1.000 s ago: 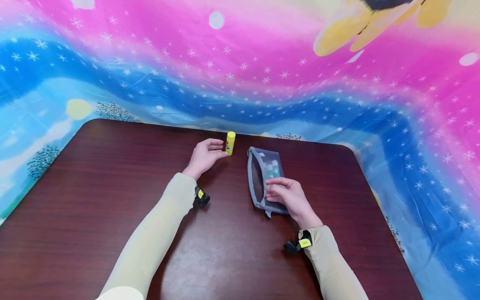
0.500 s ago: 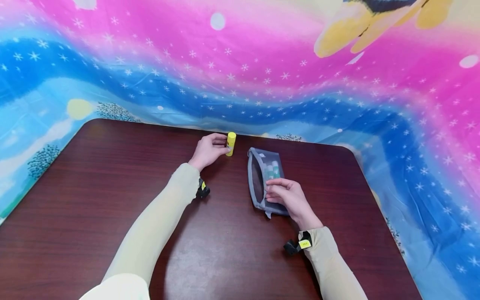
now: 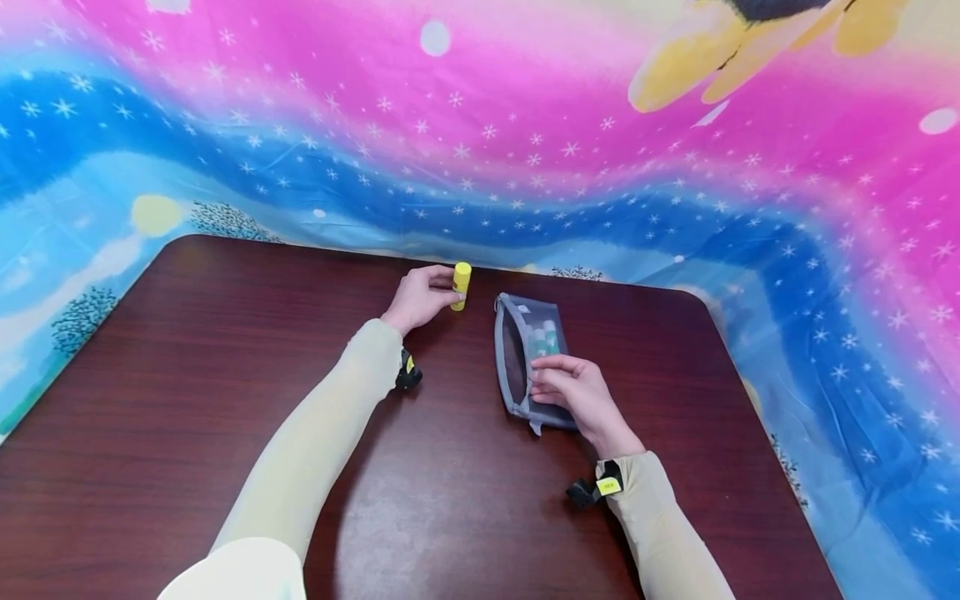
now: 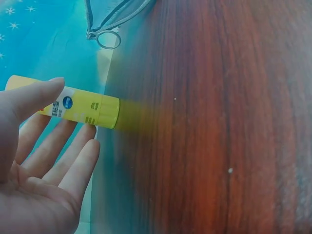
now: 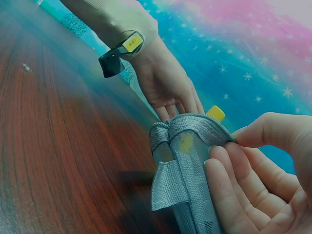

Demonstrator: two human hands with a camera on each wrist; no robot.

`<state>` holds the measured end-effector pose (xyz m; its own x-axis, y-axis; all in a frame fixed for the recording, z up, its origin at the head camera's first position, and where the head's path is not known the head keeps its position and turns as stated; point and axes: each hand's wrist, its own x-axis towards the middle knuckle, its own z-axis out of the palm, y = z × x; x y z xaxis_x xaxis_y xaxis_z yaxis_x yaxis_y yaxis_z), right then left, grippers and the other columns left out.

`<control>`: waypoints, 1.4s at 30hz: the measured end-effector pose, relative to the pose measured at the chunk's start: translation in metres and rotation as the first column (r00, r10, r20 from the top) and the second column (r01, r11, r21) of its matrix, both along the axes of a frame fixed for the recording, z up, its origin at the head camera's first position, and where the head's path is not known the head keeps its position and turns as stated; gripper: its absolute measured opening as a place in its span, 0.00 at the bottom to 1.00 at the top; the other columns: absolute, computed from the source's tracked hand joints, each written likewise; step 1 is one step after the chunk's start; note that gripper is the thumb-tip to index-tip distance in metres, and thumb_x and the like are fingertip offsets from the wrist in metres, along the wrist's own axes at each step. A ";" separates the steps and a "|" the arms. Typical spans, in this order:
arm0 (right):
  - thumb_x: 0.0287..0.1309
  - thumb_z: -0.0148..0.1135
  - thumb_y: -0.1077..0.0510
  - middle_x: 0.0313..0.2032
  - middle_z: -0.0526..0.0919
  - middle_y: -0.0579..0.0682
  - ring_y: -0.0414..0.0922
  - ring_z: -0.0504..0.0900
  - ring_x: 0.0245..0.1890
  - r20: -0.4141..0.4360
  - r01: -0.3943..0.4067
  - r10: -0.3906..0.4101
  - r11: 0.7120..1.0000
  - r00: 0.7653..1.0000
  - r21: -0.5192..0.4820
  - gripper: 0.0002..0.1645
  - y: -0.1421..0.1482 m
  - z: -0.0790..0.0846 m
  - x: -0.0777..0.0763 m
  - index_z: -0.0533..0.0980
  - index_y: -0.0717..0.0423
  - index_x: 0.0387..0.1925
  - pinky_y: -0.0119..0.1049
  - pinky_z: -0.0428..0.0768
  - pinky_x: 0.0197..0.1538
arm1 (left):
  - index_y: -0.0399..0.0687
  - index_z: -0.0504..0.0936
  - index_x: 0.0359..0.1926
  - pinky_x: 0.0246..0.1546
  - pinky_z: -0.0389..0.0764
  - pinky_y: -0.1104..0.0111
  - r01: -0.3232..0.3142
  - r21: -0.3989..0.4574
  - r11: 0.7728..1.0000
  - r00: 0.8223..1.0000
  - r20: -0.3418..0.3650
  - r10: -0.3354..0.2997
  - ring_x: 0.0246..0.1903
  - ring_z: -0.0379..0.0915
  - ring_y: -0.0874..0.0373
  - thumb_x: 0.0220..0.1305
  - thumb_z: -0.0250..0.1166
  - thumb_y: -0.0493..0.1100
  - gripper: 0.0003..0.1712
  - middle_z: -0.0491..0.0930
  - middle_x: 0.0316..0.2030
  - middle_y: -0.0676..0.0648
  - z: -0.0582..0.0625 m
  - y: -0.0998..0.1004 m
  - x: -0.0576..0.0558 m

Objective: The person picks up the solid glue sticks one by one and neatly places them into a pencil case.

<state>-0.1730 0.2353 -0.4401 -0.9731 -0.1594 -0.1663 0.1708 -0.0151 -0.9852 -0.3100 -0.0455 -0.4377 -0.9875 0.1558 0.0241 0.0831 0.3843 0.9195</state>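
Observation:
A yellow glue stick [image 3: 461,287] stands upright near the table's far edge, and my left hand [image 3: 422,298] pinches it between thumb and fingers. The left wrist view shows the thumb [image 4: 46,92] across the front of the tube, with the fingers behind it. To the right lies a grey mesh zipper pouch [image 3: 551,313], its mouth gaping toward the left. My right hand [image 3: 581,396] pinches the pouch's near side by the zipper edge [image 5: 219,127]. Through the mesh show green tubes with white caps [image 3: 545,340].
The dark red-brown wooden table [image 3: 435,517] has rounded far corners. A patterned pink and blue cloth [image 3: 480,142] hangs along its far and right sides. Each wrist wears a black camera [image 3: 408,373]. A zipper ring [image 4: 108,39] hangs at the pouch's far end.
The left hand has moved slightly forward and right, and its thumb and fingers have come together on the glue stick. My right hand and the pouch have stayed in place.

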 end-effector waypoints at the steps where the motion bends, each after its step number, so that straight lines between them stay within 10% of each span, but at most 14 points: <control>1: 0.64 0.65 0.66 0.34 0.88 0.53 0.46 0.87 0.30 0.000 0.000 0.000 1.000 1.000 0.000 0.17 0.000 0.000 0.000 0.79 0.73 0.52 0.42 0.88 0.42 | 0.44 0.83 0.58 0.58 0.77 0.60 0.000 -0.003 1.000 1.000 -0.003 0.000 0.53 0.79 0.52 0.62 0.76 0.42 0.24 0.85 0.51 0.45 0.000 0.000 0.000; 42: 0.64 0.65 0.67 0.34 0.87 0.53 0.45 0.87 0.29 -0.007 -0.002 0.002 1.000 1.000 -0.009 0.13 0.000 0.000 0.001 0.81 0.70 0.49 0.42 0.88 0.42 | 0.44 0.85 0.55 0.46 0.84 0.62 -0.014 0.023 1.000 1.000 0.021 0.013 0.47 0.82 0.53 0.62 0.76 0.46 0.22 0.86 0.46 0.45 -0.001 -0.007 0.015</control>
